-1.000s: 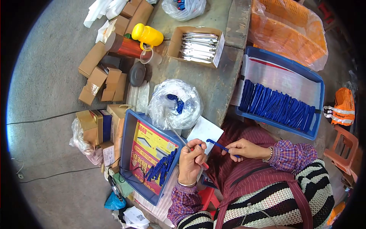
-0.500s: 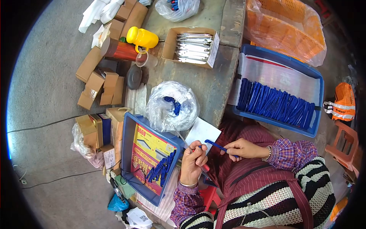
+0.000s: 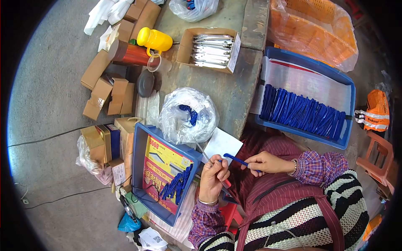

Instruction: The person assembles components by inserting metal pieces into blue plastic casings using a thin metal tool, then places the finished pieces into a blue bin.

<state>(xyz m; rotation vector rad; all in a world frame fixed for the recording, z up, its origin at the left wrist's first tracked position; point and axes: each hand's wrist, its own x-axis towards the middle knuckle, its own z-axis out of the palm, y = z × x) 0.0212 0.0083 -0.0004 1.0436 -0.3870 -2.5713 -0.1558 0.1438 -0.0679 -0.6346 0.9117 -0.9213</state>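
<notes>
My left hand is closed round a screwdriver; its red handle shows below the fist and its thin metal shaft points up and left. A small blue bit shows at the thumb and fingertip of that hand. Between the thumb and fingers of my right hand is a slim blue plastic piece, its rounded end towards the left hand. Behind the hands lies a white sheet or pad, beside a clear plastic bag holding small blue parts.
Left, a blue tray holds several loose blue pieces. At right, another blue tray carries a row of blue pieces. A cardboard box of metal strips, a yellow cup and an orange crate stand farther back.
The view has shifted very slightly. Both hands keep nearly the same place and hold, with the blue piece's rounded end a touch farther left.
</notes>
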